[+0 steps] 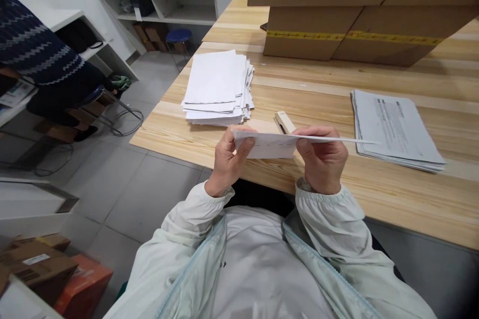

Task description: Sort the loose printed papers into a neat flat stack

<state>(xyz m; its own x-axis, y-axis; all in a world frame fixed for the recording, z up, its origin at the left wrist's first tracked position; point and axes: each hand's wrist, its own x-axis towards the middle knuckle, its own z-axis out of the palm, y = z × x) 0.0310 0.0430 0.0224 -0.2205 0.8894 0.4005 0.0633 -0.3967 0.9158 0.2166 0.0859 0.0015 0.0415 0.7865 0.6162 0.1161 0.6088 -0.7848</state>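
Both my hands hold white paper point(272, 147) above the table's near edge, seen almost edge-on. My left hand point(232, 157) grips its left end, thumb on the near side. My right hand point(325, 157) pinches it farther right, and a thin edge sticks out past those fingers. Whether it is one sheet or several, I cannot tell. Just beyond the paper lies a cream stapler point(284, 122), partly covered by it. An uneven stack of white papers point(215, 79) sits ahead of my left hand. To the right rests a neater pile of printed sheets point(396, 127).
Large cardboard boxes point(310, 30) with yellow tape stand stacked at the back of the wooden table point(392, 199). On the left, a person point(37, 45) sits on a stool. Cartons point(37, 264) and an orange box point(84, 284) are low at left. A blue stool point(178, 36) stands by white shelves.
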